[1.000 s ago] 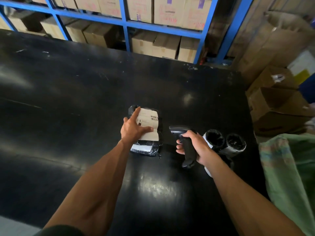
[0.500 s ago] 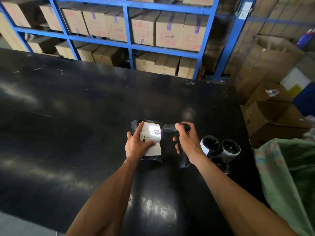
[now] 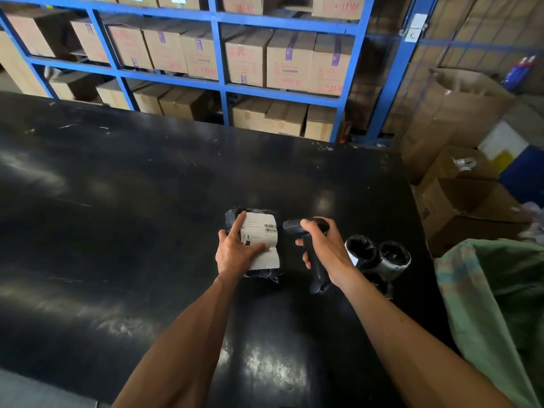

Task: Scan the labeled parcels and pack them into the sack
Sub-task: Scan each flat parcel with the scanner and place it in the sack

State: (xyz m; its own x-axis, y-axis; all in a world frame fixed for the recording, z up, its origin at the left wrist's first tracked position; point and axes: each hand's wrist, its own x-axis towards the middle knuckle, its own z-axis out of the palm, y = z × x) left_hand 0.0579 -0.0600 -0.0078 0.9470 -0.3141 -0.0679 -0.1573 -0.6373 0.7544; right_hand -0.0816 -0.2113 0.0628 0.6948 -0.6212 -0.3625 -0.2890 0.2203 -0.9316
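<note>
A black-wrapped parcel (image 3: pixel 266 273) with a white barcode label (image 3: pixel 263 235) lies flat on the black table (image 3: pixel 132 207). My left hand (image 3: pixel 235 250) rests on it, fingers spread straight over the label's left side. My right hand (image 3: pixel 322 250) grips a black handheld scanner (image 3: pixel 315 278), its head pointing left at the label from just beside the parcel. Right of that hand, rolled black parcels (image 3: pixel 378 254) lie on the table with their open ends facing me. The green sack (image 3: pixel 500 304) hangs open at the table's right edge.
Blue shelving (image 3: pixel 220 83) full of cardboard boxes stands behind the table. Open brown cartons (image 3: pixel 468 210) sit on the floor at the right, beyond the sack. The table's right edge runs close to the rolled parcels.
The scanner's light that fell on the label half a second ago is gone. My right hand had brought the scanner closer to the parcel and turned it toward the label; both hands have stayed since.
</note>
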